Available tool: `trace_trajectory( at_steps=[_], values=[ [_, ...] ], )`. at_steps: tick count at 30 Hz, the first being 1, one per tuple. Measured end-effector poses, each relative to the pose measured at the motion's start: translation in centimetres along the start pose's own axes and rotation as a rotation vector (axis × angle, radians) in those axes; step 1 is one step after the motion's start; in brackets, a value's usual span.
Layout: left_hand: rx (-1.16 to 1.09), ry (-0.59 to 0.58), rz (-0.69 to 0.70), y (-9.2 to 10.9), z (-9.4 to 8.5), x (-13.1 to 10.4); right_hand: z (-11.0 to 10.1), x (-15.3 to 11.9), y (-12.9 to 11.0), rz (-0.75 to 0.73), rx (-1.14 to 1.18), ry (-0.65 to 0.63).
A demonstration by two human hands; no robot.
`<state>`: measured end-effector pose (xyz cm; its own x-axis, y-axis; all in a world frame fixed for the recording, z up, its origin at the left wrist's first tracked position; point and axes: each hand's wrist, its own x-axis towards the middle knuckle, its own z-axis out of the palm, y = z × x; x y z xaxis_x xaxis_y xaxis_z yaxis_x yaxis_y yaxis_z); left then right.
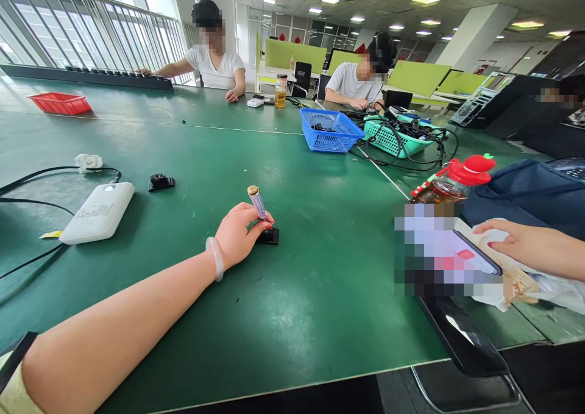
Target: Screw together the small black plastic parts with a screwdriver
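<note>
My left hand (240, 231) reaches out over the green table, thumb and fingers closed round a small clear vial with a gold-brown top (257, 202). The vial tilts slightly, just above a small black block (269, 236) that the fingers partly hide. A similar black piece (160, 182) lies farther left. At the right, my right hand (516, 243) hovers by a propped phone (478, 252), with its fingers apart and nothing visible between them. Whether a fingertip touches the phone or the white wrapper beside it, I cannot tell.
A white power bank (98, 213) with cables lies left. Blue (331, 135) and teal (397, 139) baskets with cables, and a red tray (60, 103), stand farther back. A red-lidded bottle (450, 182) and dark bag (525, 188) are right. Two people sit opposite; another is at far right.
</note>
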<state>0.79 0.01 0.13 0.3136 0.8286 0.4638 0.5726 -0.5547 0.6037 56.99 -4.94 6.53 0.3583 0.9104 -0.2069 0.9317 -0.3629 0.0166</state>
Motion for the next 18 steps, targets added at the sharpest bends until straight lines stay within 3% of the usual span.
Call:
trace_trajectory(
  at_steps=[7, 12, 14, 18],
  values=[
    [0.01, -0.014, -0.019, 0.2, -0.1, 0.0, 0.8, -0.6, -0.5, -0.09, 0.018, -0.148],
    [0.018, -0.016, -0.019, 0.1, -0.1, 0.0, -0.1, -0.5, -2.1, -0.104, -0.054, -0.199],
    [0.019, -0.013, -0.009, 0.0, -0.1, 0.0, -0.7, -0.6, -2.5, -0.087, -0.064, -0.185],
    [0.025, -0.018, -0.006, 0.1, -0.1, 0.0, -1.2, -1.1, -2.3, 0.056, -0.054, -0.034]
  ],
)
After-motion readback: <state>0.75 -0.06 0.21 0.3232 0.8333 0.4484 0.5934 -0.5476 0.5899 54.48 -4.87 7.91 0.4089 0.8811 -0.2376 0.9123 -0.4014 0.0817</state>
